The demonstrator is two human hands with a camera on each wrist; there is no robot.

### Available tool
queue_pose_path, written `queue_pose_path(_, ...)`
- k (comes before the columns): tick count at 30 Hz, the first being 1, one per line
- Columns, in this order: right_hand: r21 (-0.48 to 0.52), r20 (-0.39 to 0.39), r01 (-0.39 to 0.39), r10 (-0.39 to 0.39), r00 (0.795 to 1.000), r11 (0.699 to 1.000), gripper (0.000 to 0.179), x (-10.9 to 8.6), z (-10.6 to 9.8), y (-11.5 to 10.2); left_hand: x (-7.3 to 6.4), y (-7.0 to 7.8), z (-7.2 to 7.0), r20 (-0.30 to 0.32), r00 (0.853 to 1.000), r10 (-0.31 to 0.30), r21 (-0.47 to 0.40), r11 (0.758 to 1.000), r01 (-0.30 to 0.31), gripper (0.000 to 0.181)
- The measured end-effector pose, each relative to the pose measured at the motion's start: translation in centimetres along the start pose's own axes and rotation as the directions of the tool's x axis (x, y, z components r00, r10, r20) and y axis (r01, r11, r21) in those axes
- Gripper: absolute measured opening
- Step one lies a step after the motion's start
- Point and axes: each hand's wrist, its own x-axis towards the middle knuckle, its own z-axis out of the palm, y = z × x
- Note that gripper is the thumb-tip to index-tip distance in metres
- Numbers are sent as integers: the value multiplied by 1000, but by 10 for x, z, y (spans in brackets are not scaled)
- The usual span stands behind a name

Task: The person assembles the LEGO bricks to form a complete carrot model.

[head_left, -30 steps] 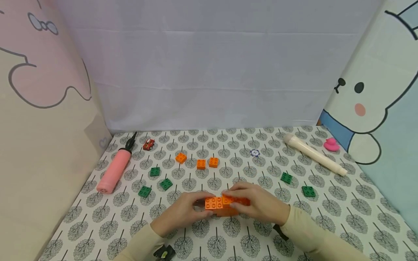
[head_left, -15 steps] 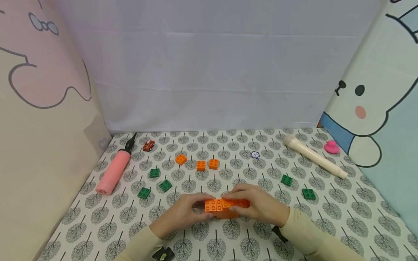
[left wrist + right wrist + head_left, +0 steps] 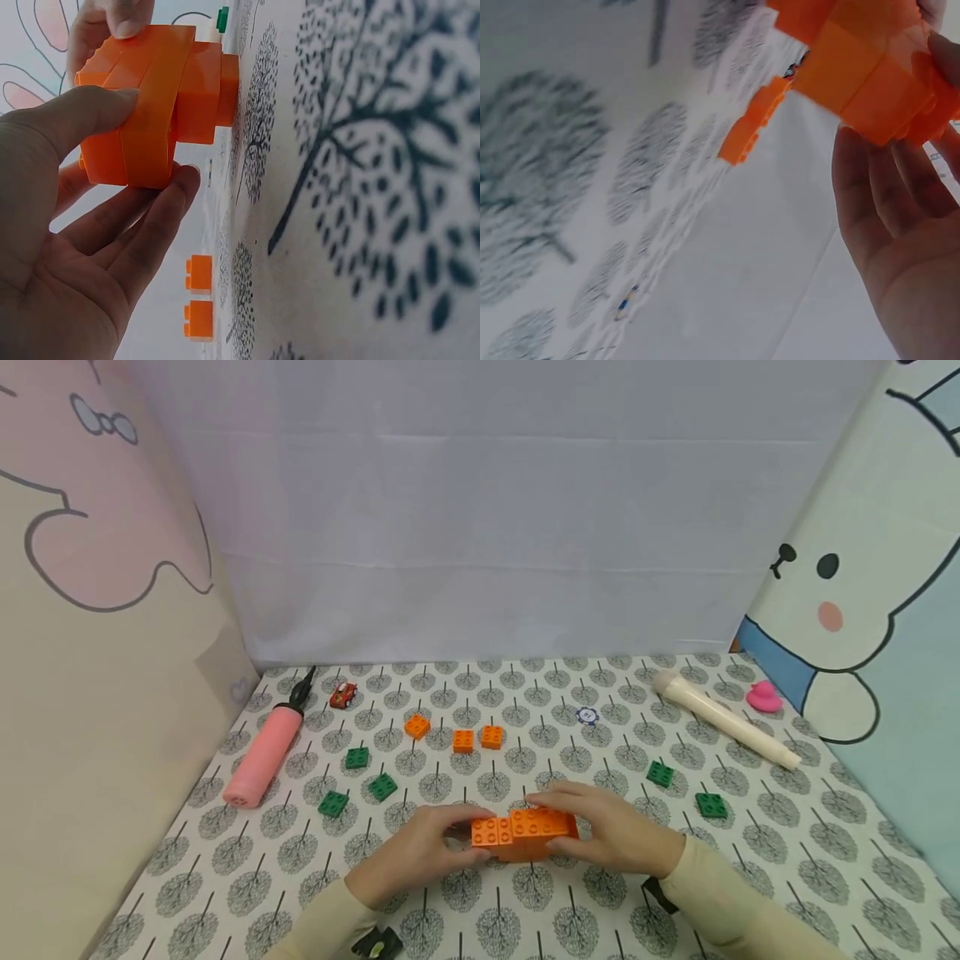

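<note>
Orange brick stack (image 3: 517,850), glossy and studded, narrows downward; left fingers (image 3: 155,236) pinch one end, right fingers (image 3: 855,195) hold the other.

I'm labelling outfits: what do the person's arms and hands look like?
Long cream fabric sleeves; left hand and right hand ungloved. A small black device with a yellow-green mark shows by the left wrist, a black piece by the right.

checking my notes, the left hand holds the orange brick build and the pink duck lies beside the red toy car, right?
Not the car: the head view shows the pink duck beside the cream tube. The left hand does hold the orange brick build.
</note>
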Motion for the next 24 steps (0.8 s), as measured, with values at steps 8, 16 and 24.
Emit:
queue_pose_path(8,19,5,-67,66,998,998,59,-18,-2,12,0,1,-1,13,1000,-8,57,998,8,50)
queue_pose_path(16,4,-2,-51,51,999,999,59,-17,-2,12,3,-2,-27,-40,998,-52,68,996,55,63)
queue_pose_path(24,21,4,-34,34,999,999,56,-16,-2,11,40,-23,-81,-237,967,-91,222,964,145,43)
